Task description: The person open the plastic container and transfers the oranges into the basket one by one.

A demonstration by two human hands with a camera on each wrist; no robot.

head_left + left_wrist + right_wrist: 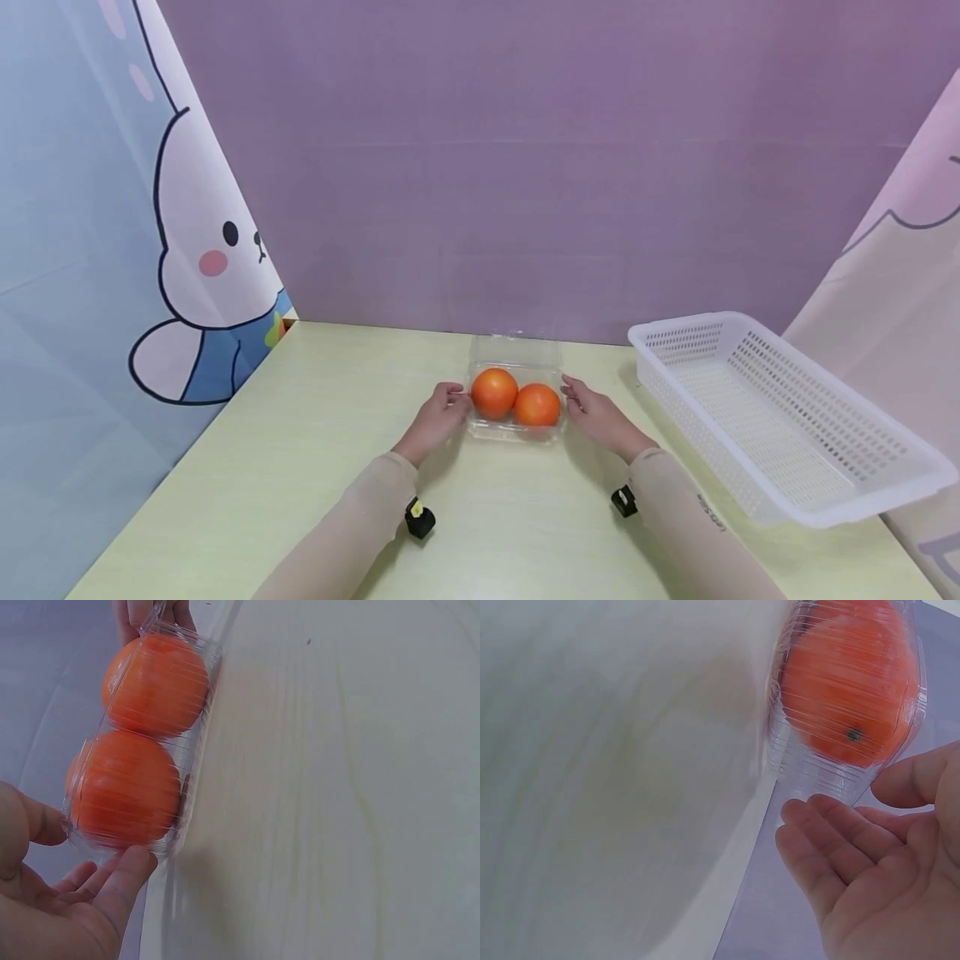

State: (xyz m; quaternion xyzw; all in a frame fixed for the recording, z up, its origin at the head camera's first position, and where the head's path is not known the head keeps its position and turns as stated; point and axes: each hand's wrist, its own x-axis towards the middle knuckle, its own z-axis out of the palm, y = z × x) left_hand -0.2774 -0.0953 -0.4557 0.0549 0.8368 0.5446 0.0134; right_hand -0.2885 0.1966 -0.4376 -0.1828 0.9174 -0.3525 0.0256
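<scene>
Two oranges [494, 393] sit side by side in a clear plastic clamshell box [512, 435], its lid [516, 350] raised at the back. On the box's left end, my left hand [442, 417] pinches the edge. The left wrist view shows the thumb at the rim and fingertips against the lower wall. At the opposite end, my right hand [603, 419] holds the box between thumb and fingers. In the right wrist view its thumb [904, 784] meets the rim, with the fingers extended below the end wall. A green stem end marks the nearer orange [847, 690] there.
A white perforated plastic basket [787, 425] stands on the table's right side. The pale wooden table [300, 467] runs back to a purple cloth [525, 167]. A cartoon-printed curtain [75, 250] borders the left side.
</scene>
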